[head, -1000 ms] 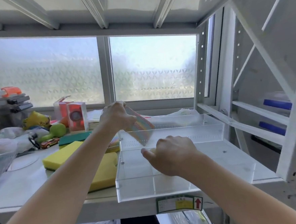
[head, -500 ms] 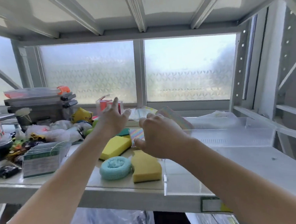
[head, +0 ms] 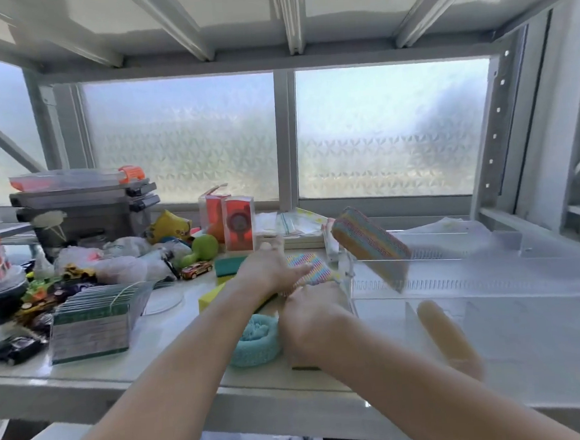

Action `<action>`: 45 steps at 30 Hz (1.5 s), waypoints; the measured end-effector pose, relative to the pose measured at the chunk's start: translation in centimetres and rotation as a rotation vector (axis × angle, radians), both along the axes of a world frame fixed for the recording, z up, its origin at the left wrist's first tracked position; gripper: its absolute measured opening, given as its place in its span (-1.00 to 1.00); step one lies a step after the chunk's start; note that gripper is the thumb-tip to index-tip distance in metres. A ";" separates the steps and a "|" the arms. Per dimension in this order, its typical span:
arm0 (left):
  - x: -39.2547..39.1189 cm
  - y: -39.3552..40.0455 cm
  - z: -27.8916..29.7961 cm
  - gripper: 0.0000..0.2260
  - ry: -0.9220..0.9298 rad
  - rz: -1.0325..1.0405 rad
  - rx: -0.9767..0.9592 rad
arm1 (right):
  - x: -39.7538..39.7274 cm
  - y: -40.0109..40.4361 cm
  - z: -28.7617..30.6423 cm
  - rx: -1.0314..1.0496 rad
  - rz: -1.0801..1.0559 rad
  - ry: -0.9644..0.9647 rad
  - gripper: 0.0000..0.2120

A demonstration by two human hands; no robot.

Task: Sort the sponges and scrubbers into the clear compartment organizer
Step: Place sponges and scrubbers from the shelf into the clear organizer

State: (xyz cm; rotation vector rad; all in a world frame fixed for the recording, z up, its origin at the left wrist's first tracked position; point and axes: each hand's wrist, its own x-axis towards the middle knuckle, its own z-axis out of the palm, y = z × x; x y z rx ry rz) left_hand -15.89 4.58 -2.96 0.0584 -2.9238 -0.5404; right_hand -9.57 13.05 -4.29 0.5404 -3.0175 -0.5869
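Note:
The clear compartment organizer (head: pixel 491 276) sits on the right half of the shelf. A rainbow-striped sponge (head: pixel 372 245) leans tilted in its back left compartment. My left hand (head: pixel 271 269) is stretched out flat, fingertips touching a second rainbow sponge (head: pixel 316 269) lying just left of the organizer. My right hand (head: pixel 313 321) is palm down, fingers curled over something by the organizer's front left corner; only a dark edge shows under it. A teal round scrubber (head: pixel 255 339) lies beside that hand. A yellow sponge (head: pixel 210 297) and a green-topped sponge (head: pixel 230 265) lie under and behind my left forearm.
A wrapped stack of green-edged pads (head: pixel 93 323) stands at the left front. Behind are a toy car (head: pixel 197 269), a green toy (head: pixel 204 246), red boxes (head: pixel 237 227), stacked cases (head: pixel 81 207) and loose clutter. The shelf's front edge (head: pixel 156 390) runs below my arms.
The view swung left from the organizer to the sponge pile. My left hand let go of the rainbow sponge in the organizer and reached to the other one. My right hand dropped onto the shelf.

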 end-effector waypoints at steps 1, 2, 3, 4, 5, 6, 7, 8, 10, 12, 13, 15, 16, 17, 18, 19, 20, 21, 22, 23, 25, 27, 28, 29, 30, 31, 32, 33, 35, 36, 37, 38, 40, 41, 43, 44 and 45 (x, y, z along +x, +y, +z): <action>-0.3 0.2 -0.1 -0.12 -0.016 -0.011 -0.001 | -0.3 0.0 -0.3 0.016 -0.006 -0.006 -0.51; -0.4 0.5 -0.3 -0.09 -0.027 -0.021 0.006 | -0.5 0.0 -0.5 0.019 -0.010 -0.007 -0.49; -0.5 0.7 -0.5 -0.07 -0.030 -0.030 0.020 | -0.7 0.0 -0.6 0.013 -0.019 -0.009 -0.49; -0.6 0.8 -0.5 -0.06 -0.017 -0.042 0.043 | -0.8 0.0 -0.6 0.009 -0.029 -0.011 -0.49; -0.6 0.9 -0.6 -0.05 0.009 -0.058 0.079 | -0.9 0.0 -0.6 0.008 -0.029 -0.012 -0.50; -0.5 0.9 -0.6 -0.05 0.044 -0.082 0.127 | -1.0 0.0 -0.6 0.003 -0.027 -0.012 -0.49; -0.4 1.0 -0.5 -0.05 0.081 -0.105 0.182 | -1.1 0.0 -0.6 -0.007 -0.040 -0.014 -0.46; -0.3 1.0 -0.4 -0.06 0.104 -0.118 0.234 | -1.1 -0.1 -0.5 -0.026 -0.066 -0.029 -0.43; -0.1 1.1 -0.2 -0.03 0.102 -0.112 0.307 | -1.0 -0.3 -0.5 -0.084 -0.085 -0.077 -0.41; 0.0 1.2 0.0 -0.03 0.089 -0.097 0.323 | -0.5 -0.2 -0.3 -0.144 -0.050 -0.116 -0.47; 0.0 1.2 0.1 -0.07 0.100 -0.092 0.327 | -0.1 -0.1 0.0 -0.172 -0.008 -0.108 -0.50; 0.1 0.8 0.5 -0.17 0.164 -0.072 0.363 | 1.1 0.4 0.6 -0.211 0.053 -0.065 -0.53; 0.2 0.4 0.7 -0.21 0.215 -0.053 0.399 | 1.4 0.5 0.9 -0.220 0.080 -0.035 -0.56; 0.3 -0.1 0.9 -0.23 0.269 -0.029 0.440 | 1.5 0.5 0.9 -0.224 0.107 -0.002 -0.61; 0.5 -0.5 1.1 -0.23 0.322 -0.003 0.475 | 1.6 0.4 1.0 -0.231 0.117 0.016 -0.65; 0.7 -1.1 1.5 -0.24 0.376 0.024 0.496 | 1.8 0.4 1.2 -0.238 0.139 0.046 -0.68; 1.0 -1.5 2.0 -0.25 0.434 0.060 0.506 | 2.1 0.5 1.5 -0.258 0.154 0.079 -0.69; 1.4 -1.9 2.6 -0.26 0.494 0.102 0.524 | 2.4 0.6 2.0 -0.314 0.163 0.118 -0.69; 1.9 -2.1 3.4 -0.28 0.555 0.141 0.565 | 2.9 0.9 2.6 -0.377 0.170 0.148 -0.68; 2.4 -2.3 4.3 -0.29 0.614 0.160 0.635 | 3.4 1.1 3.4 -0.429 0.186 0.182 -0.66; 3.6 -2.2 6.3 -0.34 0.705 0.148 0.808 | 4.6 2.0 5.3 -0.515 0.222 0.223 -0.63; 4.8 -1.1 8.1 -0.38 0.749 0.117 0.922 | 6.0 3.4 7.4 -0.605 0.237 0.268 -0.59; 5.4 -0.3 8.9 -0.39 0.761 0.098 0.949 | 6.5 4.4 8.4 -0.661 0.234 0.288 -0.58; 5.8 0.8 9.6 -0.40 0.775 0.080 0.953 | 7.1 5.6 9.4 -0.689 0.235 0.321 -0.59; 6.2 2.0 10.2 -0.40 0.784 0.060 0.946 | 7.4 6.9 10.2 -0.705 0.231 0.358 -0.61; 6.4 3.4 10.5 -0.38 0.783 0.039 0.941 | 7.6 8.4 11.0 -0.715 0.217 0.391 -0.62; 6.5 4.7 10.8 -0.37 0.776 0.017 0.943 | 7.4 9.9 11.6 -0.736 0.176 0.414 -0.61; 6.5 6.0 10.9 -0.35 0.765 -0.006 0.946 | 7.1 11.5 12.2 -0.774 0.113 0.435 -0.59; 6.2 8.5 10.6 -0.34 0.733 -0.034 0.927 | 6.3 14.8 12.7 -0.830 -0.026 0.471 -0.51; 6.1 9.6 10.2 -0.34 0.719 -0.039 0.903 | 5.9 16.3 12.7 -0.835 -0.085 0.487 -0.49; 5.9 10.6 9.8 -0.34 0.708 -0.035 0.871 | 5.6 18.0 12.7 -0.828 -0.134 0.504 -0.49; 5.7 11.4 9.2 -0.34 0.712 -0.023 0.829 | 5.4 19.5 12.6 -0.813 -0.174 0.521 -0.50; 5.3 12.7 8.0 -0.37 0.745 0.012 0.740 | 5.4 22.2 12.2 -0.788 -0.240 0.545 -0.51; 5.1 13.1 7.4 -0.40 0.756 0.034 0.706 | 5.5 23.3 11.8 -0.786 -0.272 0.545 -0.51; 4.9 13.7 6.5 -0.49 0.753 0.089 0.640 | 5.5 25.1 10.9 -0.771 -0.325 0.532 -0.49; 4.7 13.8 6.0 -0.52 0.747 0.116 0.601 | 5.4 25.8 10.3 -0.765 -0.348 0.522 -0.47; 4.5 13.8 5.6 -0.53 0.739 0.141 0.558 | 5.4 26.5 9.8 -0.768 -0.368 0.518 -0.46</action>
